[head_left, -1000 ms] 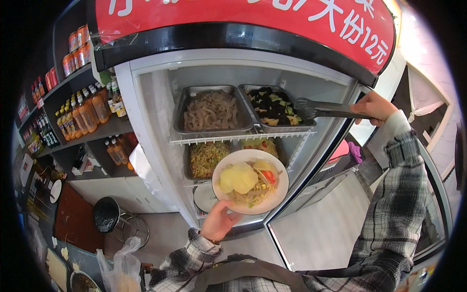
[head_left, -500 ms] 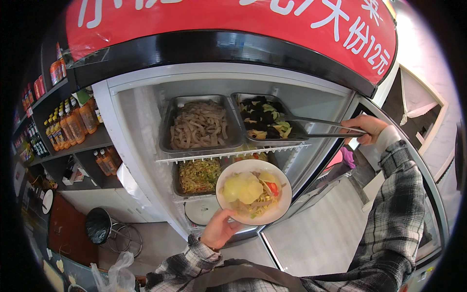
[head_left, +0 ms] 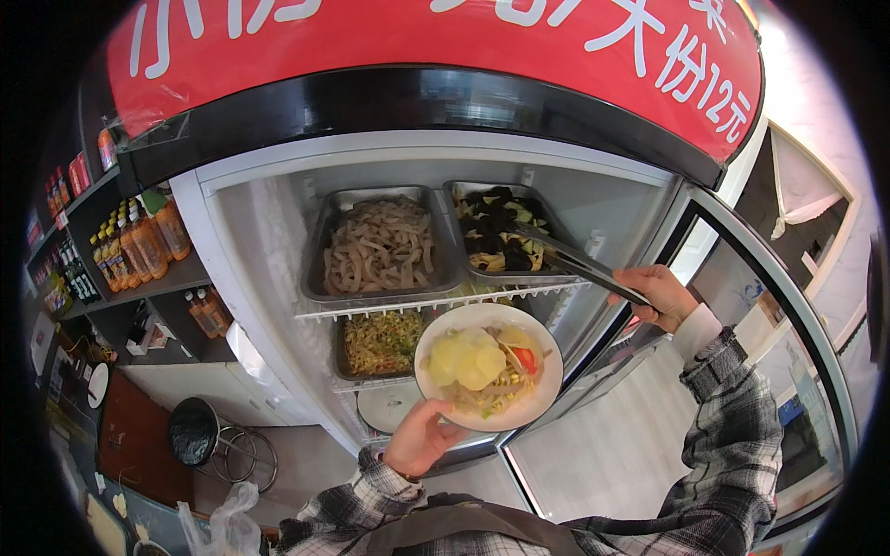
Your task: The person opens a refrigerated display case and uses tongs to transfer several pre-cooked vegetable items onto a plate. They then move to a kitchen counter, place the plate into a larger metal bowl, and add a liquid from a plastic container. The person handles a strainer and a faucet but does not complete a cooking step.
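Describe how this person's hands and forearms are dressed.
The left hand and right hand are ungloved. The long left sleeve and right sleeve are black, grey and white plaid fabric; a plain whitish inner cuff shows beyond the right one.

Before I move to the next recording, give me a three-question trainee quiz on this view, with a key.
1. Multiple choice: at which food tray are the tips of the tongs in the right hand? A, upper left; B, upper right; C, lower left.
2. True or false: the white dish in the left hand is empty.
3. Fill in: the bright piece toward the right of the dish's food is ____.

Key:
1. B, the upper-right tray, holding dark and pale green pieces.
2. False; it carries food, including pale yellow slices.
3. Red.
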{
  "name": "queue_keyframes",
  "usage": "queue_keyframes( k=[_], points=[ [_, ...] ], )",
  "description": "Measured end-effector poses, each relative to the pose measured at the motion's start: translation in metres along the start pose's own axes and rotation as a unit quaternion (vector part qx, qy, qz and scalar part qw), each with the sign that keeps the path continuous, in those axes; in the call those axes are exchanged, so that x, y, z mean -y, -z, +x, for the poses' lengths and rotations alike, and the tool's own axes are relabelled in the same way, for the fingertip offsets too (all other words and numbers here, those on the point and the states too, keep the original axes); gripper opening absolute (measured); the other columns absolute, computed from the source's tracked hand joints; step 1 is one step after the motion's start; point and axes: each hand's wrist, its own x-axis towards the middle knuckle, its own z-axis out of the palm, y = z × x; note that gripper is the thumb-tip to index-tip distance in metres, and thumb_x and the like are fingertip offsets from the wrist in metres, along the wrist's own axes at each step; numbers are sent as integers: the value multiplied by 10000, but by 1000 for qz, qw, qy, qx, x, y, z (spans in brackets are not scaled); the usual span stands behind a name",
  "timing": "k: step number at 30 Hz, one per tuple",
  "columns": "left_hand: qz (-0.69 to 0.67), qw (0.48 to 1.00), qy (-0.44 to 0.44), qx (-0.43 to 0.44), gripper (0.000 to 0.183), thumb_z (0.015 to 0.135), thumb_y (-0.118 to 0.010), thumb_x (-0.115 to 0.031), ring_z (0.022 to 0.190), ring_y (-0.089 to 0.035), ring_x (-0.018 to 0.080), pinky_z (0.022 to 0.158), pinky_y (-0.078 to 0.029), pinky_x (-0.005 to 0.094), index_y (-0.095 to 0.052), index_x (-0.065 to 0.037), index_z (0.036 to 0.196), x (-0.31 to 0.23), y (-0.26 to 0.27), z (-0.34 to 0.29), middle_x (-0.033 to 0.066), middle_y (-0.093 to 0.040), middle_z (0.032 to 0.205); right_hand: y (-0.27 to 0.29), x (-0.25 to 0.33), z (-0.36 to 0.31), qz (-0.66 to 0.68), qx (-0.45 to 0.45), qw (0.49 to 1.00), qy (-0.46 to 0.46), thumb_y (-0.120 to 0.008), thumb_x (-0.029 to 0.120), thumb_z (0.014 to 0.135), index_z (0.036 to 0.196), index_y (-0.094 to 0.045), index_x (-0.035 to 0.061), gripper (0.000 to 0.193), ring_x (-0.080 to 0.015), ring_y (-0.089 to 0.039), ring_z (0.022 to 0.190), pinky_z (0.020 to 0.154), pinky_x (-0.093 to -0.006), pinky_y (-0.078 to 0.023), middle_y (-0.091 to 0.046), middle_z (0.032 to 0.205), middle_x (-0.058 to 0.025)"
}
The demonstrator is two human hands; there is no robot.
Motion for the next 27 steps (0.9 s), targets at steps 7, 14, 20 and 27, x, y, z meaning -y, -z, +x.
queue_keyframes(
  k=[7, 14, 20, 27],
  points=[
    [-6, 1000, -14, 20, 394, 878, -529, -173, 1040, -577, 219, 894, -477, 349, -438, -99, 1254, -3, -2, -2, 62, -531, 1215, 9, 0, -9, 39, -12, 998, 54, -582, 192, 904, 1008, -614, -56, 271, -43, -372, 367, 312, -183, -260, -667, 769, -119],
    [3, 999, -35, 27, 418, 880, -525, -179, 1053, -572, 224, 907, -475, 356, -418, -84, 1273, 0, -3, -10, 74, -513, 1254, 15, 9, -48, 2, -14, 997, 72, -582, 229, 909, 981, -619, -29, 270, -29, -363, 379, 329, -186, -251, -665, 772, -84],
    [3, 999, -43, 9, 417, 879, -520, -174, 1076, -556, 219, 934, -454, 372, -422, -81, 1274, 4, -2, -22, 77, -508, 1266, 13, -2, -111, -31, 17, 997, 75, -575, 263, 908, 944, -648, -25, 300, -24, -345, 375, 329, -188, -209, -643, 728, -55],
    [14, 997, -73, 16, 402, 871, -506, -116, 1102, -549, 215, 931, -461, 388, -443, -47, 1261, 18, 5, -39, 92, -540, 1239, -25, -27, -158, -127, 42, 991, 27, -626, 228, 875, 1046, -650, -46, 325, -28, -385, 429, 373, -192, -263, -639, 725, -49]
  ],
)
